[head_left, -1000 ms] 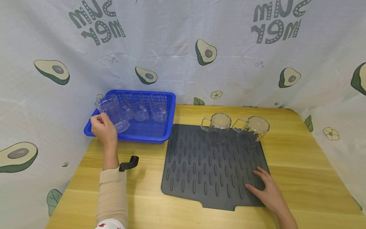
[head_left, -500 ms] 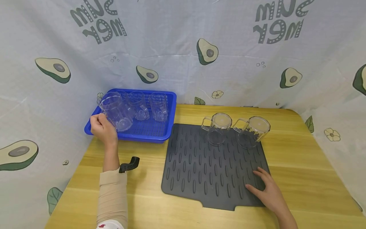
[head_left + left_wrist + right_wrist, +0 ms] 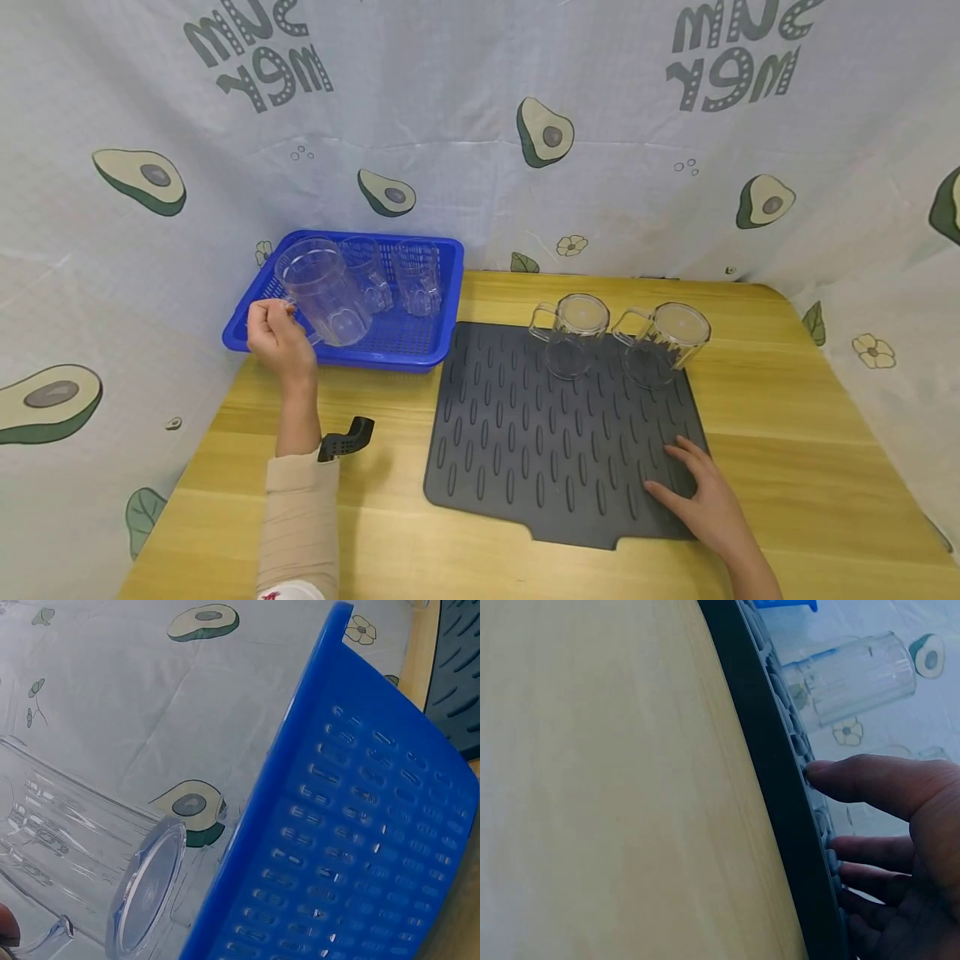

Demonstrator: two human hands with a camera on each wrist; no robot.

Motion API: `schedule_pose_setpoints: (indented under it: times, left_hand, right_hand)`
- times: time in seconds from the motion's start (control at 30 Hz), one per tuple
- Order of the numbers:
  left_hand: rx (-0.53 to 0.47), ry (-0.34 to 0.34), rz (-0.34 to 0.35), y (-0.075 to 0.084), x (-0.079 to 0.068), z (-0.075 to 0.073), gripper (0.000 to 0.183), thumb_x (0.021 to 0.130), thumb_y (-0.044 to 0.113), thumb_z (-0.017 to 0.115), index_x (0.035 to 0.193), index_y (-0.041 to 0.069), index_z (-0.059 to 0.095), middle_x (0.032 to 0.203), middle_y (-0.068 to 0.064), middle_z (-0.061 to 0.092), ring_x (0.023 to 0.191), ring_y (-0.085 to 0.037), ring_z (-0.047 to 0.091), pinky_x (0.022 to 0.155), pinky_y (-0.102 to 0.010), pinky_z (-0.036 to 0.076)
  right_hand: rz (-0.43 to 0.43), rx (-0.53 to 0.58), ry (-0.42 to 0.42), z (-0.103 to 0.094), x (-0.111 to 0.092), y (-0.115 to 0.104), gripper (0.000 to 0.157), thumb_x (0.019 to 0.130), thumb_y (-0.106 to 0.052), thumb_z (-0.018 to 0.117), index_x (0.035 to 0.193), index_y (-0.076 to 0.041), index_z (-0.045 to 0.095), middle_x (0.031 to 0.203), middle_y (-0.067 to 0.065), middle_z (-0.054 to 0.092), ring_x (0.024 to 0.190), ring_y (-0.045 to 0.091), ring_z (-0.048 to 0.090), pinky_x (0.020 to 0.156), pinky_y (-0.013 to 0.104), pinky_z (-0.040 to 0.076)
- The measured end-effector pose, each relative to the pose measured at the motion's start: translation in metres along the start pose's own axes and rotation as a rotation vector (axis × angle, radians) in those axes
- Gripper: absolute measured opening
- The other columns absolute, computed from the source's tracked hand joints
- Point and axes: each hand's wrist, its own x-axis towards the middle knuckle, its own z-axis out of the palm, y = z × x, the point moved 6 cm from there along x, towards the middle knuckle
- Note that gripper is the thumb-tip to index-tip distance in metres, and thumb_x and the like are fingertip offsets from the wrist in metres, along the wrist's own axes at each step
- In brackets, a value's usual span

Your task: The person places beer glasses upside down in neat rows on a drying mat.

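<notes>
My left hand [image 3: 281, 337] grips the handle of a clear glass mug [image 3: 326, 292], which hangs tilted over the left part of the blue basket [image 3: 442, 358]. The left wrist view shows the mug's thick base [image 3: 150, 892] beside the basket's perforated wall [image 3: 322, 825], with one fingertip at the handle. Two more glass mugs [image 3: 417, 279] stand inside the basket. My right hand [image 3: 701, 500] rests with spread fingers on the right front part of the dark grey drying mat [image 3: 525, 433]; in the right wrist view its thumb [image 3: 870, 780] touches the mat's ridges.
Two glass mugs, one on the left [image 3: 572, 337] and one on the right [image 3: 663, 346], stand upside down along the mat's back edge, handles to the left. The wooden table [image 3: 810, 467] extends around the mat. An avocado-print curtain [image 3: 465, 125] hangs behind.
My left hand has moved slightly to the right, carrying the mug up and rightward over the basket. My right hand has stayed in place on the mat.
</notes>
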Motion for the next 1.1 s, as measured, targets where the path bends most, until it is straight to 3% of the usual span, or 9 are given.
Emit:
schedule_pose_setpoints:
  times: [0.37,0.83,1.1]
  left_hand:
    - [-0.239,-0.139,-0.116,0.005,-0.015,0.016,0.024,0.092,0.002,0.043,0.072,0.009,0.054,0.062,-0.005,0.048,0.042,-0.002,0.027,0.042,-0.016,0.025]
    - [-0.369,-0.299,-0.068,0.016,-0.045,0.037,0.023,0.093,0.006,0.041,0.074,0.008,0.054,0.048,0.006,0.030,0.043,-0.005,0.015,0.042,-0.020,0.016]
    - [-0.398,-0.366,-0.095,0.018,-0.063,0.052,0.021,0.090,0.008,0.041,0.075,0.010,0.055,0.048,0.007,0.031,0.042,-0.006,0.015,0.041,-0.021,0.015]
  right_hand:
    - [0.006,-0.004,0.000,0.000,0.000,0.000,0.078,0.085,-0.037,0.075,0.135,0.012,0.042,0.148,0.036,0.022,0.132,0.059,0.020,0.100,0.072,0.023]
    - [0.003,0.002,0.003,0.001,0.000,0.002,0.078,0.084,-0.036,0.076,0.135,0.012,0.042,0.148,0.036,0.021,0.133,0.059,0.020,0.100,0.072,0.023]
    - [-0.006,0.012,0.009,0.002,0.000,0.001,0.077,0.084,-0.034,0.076,0.135,0.013,0.042,0.148,0.035,0.022,0.133,0.059,0.020,0.100,0.072,0.023]
